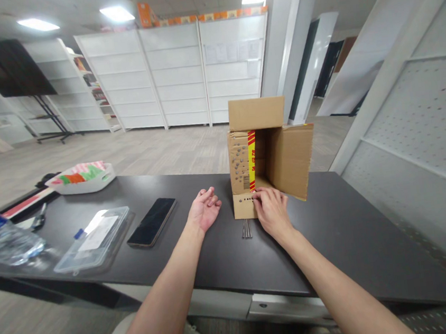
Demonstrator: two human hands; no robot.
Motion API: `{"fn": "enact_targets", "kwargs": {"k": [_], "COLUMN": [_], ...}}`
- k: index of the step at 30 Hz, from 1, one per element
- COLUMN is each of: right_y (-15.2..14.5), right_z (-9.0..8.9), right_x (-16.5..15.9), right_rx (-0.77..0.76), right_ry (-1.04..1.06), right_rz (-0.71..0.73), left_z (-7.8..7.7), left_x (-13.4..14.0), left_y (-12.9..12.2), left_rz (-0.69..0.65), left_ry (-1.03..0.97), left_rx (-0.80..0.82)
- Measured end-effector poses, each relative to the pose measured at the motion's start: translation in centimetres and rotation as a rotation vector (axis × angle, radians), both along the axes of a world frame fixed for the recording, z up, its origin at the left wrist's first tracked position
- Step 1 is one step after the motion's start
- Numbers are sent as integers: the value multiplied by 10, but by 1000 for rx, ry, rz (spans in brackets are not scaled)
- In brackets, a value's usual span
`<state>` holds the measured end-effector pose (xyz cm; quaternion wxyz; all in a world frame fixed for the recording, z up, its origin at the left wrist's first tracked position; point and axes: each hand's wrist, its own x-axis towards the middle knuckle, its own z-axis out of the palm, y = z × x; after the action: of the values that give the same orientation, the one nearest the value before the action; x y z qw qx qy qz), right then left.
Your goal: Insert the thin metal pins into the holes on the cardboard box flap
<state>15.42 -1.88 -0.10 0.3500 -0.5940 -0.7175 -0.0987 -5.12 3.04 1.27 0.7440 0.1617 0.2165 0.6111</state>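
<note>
A brown cardboard box [238, 157] stands on the dark table with its top flap raised and its side flap swung out to the right. Screw or nail heads dot its left front panel, beside a yellow and red tape strip [252, 158]. Its lower front flap [245, 211] has a row of small dark holes. My right hand [273, 209] is closed against that flap's right part, fingertips pinched together; what they grip is hidden. Several long nails or screws [246, 229] lie just below the flap. My left hand [206, 210] rests palm up left of the box, fingers loosely curled, holding nothing.
Left of my hands lie a black phone [153, 222] and a clear plastic case [95, 240]. Farther left are a water bottle [5, 240] and a white basket [83, 180] with colourful contents. A perforated white panel [424, 114] stands along the right side.
</note>
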Motion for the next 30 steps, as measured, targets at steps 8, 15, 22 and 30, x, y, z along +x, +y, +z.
{"fn": "enact_targets", "kwargs": {"k": [8, 15, 22, 30], "right_y": [1, 2, 2, 3], "right_z": [-1, -2, -2, -3], "right_x": [1, 0, 0, 0], "right_rx": [17, 20, 36, 32], "right_ry": [14, -32, -33, -25], "right_rz": [-8, -28, -25, -39], "left_z": [-1, -1, 0, 0], "left_x": [0, 0, 0, 0], "left_y": [1, 1, 1, 1], "left_rz": [2, 3, 3, -7], "left_ry": [2, -6, -1, -3], "left_rx": [-1, -9, -2, 5]}}
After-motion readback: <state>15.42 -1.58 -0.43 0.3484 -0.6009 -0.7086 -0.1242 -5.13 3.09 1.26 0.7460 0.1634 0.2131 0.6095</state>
